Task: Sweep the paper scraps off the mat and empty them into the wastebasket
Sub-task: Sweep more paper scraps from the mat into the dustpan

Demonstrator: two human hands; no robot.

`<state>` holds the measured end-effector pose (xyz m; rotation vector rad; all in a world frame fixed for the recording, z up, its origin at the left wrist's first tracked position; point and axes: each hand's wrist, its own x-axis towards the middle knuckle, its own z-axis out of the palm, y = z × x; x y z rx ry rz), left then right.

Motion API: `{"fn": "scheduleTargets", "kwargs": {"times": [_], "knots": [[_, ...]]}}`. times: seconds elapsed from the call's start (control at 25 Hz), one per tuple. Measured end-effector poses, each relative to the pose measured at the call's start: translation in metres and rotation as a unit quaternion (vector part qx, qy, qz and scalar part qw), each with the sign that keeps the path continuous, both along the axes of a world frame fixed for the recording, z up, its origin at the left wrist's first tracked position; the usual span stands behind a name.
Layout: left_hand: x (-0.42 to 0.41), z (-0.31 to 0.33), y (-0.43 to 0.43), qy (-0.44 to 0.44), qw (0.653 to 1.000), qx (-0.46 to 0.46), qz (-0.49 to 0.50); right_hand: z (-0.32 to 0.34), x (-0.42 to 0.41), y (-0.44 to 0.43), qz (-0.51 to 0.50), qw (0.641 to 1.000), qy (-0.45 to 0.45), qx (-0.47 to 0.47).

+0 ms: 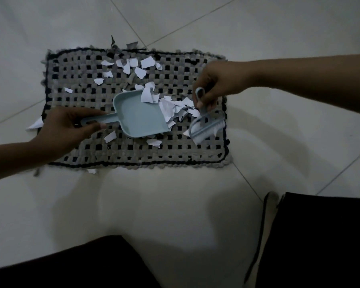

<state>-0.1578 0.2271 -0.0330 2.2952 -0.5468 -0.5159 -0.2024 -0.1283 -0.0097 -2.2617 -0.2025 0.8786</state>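
**Dustpan and brush meet over a heap of torn paper**

A dim room has a floor (175, 204) of large glossy white tiles, with thin grout lines crossing it on the diagonal. At 5 and 7 o'clock in the view, two legs in dark cloth (320, 235) fill the near corners.

One rectangular mat (175, 156) lies flat on the tiles. It is woven from soft grey strips in an open check that shows black squares, with a dark border line and a bumpy grey edge. Loose strip ends stick out at its 12 o'clock side.

One pale blue plastic dustpan (139, 119) rests near the mat's middle. It is a shallow square tray with a flat handle pointing to 9 o'clock and its open lip facing 3 o'clock. The left hand (64, 127) pinches that handle between thumb and fingers.

One small brush (208, 125), pale blue with short white bristles, stands on the mat at 3 o'clock from the pan. The right hand (218, 82) curls its fingers round the looped handle from above.

The white paper scraps (173, 110) are torn, irregular and thin. Most are heaped between brush and pan lip, overlapping too much to count, and some lie over the lip. About ten lie scattered toward the mat's 12 o'clock edge, and two lie just beneath the pan at 6 o'clock. One scrap (35, 124) sits off the mat at 9 o'clock, and another (92, 171) lies on the tile at 7 o'clock.
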Motion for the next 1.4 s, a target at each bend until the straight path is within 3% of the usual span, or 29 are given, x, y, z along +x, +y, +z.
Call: {"fn": "scheduleTargets", "kwargs": {"times": [0.2, 0.48, 0.72, 1.0, 1.2, 1.4], "knots": [[0.001, -0.001, 0.004, -0.004, 1.0, 0.004, 0.009, 0.02, 0.018, -0.004, -0.094, 0.991, -0.071, 0.069], [0.004, -0.001, 0.005, 0.004, 1.0, -0.001, 0.031, 0.006, 0.014, -0.005, 0.014, 0.998, 0.053, 0.016], [0.007, 0.003, 0.001, 0.009, 0.999, -0.017, 0.034, 0.008, 0.03, -0.009, -0.094, 0.991, -0.067, 0.063], [0.011, 0.011, 0.016, 0.022, 0.998, -0.041, 0.048, 0.019, 0.038, -0.007, -0.212, 0.957, -0.129, 0.149], [0.01, 0.012, 0.032, 0.029, 0.998, -0.047, 0.032, 0.016, 0.03, -0.015, -0.305, 0.911, -0.274, 0.045], [0.015, 0.007, 0.054, 0.017, 0.998, -0.033, 0.059, -0.007, 0.009, -0.008, -0.287, 0.868, -0.379, -0.145]]}}
